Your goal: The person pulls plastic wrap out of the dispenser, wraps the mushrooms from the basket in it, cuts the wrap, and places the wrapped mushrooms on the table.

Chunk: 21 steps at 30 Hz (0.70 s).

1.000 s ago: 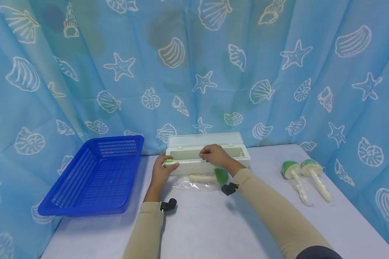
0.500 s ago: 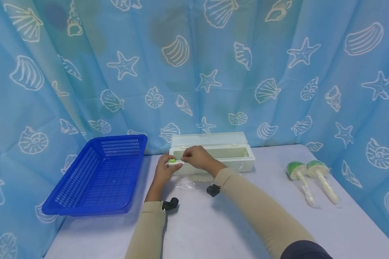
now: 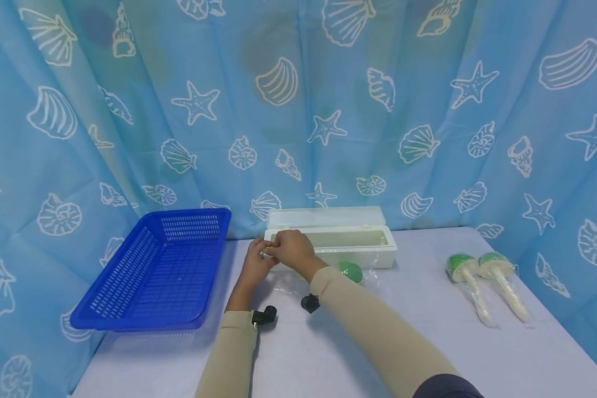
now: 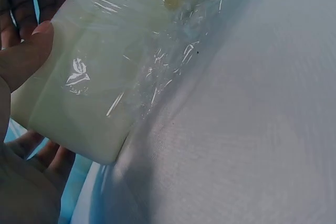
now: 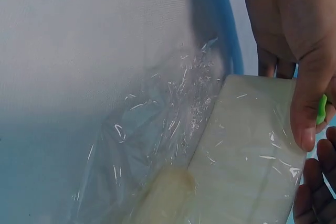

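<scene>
A long white cling film dispenser (image 3: 368,257) stands at the back centre, its lid (image 3: 328,217) raised. My left hand (image 3: 255,265) grips its left end, thumb on the front wall. My right hand (image 3: 296,251) overlaps that end; its fingers pinch at the small green slide cutter (image 5: 321,109), mostly hidden from above. Clear film (image 4: 157,72) drapes down the dispenser's front. Before the dispenser lies a mushroom-shaped piece with a green cap (image 3: 350,272); my right forearm covers its pale stem (image 5: 163,195), which shows through the film in the right wrist view.
A blue perforated basket (image 3: 154,276) sits at the left of the white-covered table (image 3: 348,342). Two green-capped mushroom shapes, wrapped in film, lie at the right, one (image 3: 470,287) beside the other (image 3: 502,284). A blue shell-print curtain (image 3: 298,138) hangs behind.
My right hand has slid left along the dispenser's front edge, from its middle to the green slide cutter. My left hand keeps its grip on the left end.
</scene>
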Tool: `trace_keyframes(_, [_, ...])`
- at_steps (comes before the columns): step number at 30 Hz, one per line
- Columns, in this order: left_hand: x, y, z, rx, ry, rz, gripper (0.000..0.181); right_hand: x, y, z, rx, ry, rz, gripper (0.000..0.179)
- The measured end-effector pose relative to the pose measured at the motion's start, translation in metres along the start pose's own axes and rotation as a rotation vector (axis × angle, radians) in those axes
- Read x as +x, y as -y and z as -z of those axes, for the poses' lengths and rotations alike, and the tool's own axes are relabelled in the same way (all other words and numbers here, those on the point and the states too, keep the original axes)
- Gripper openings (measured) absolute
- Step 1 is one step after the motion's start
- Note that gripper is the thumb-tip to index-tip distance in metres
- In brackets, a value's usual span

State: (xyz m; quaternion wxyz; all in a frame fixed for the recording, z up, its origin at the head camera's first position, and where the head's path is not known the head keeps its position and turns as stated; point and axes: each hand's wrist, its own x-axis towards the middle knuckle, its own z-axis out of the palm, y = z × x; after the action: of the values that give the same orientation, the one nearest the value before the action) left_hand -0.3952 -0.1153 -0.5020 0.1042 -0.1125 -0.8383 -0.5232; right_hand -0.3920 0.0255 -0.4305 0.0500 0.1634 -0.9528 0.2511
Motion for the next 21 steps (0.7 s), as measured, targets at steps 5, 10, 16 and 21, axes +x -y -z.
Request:
trace_keyframes(5, [-0.0010,-0.0024,-0.0014,-0.008,0.000,0.004,0.028,0.0004,0.0044,-0.0014,-0.020,-0.011,-0.009,0.042])
trace_keyframes(10, [-0.0004,-0.0030,-0.0020,-0.025,-0.019,0.016,0.029,0.0030,0.0076,-0.0014,-0.028,-0.017,-0.035,0.044])
trace_keyframes(16, [0.0005,-0.0010,-0.0020,-0.021,-0.031,0.022,0.029,0.0038,0.0091,-0.0019,-0.003,-0.001,-0.093,0.036])
trace_keyframes(21, [0.0005,-0.0001,-0.0024,-0.016,-0.022,0.035,0.027,0.0033,0.0085,-0.0031,0.004,0.010,-0.111,0.038])
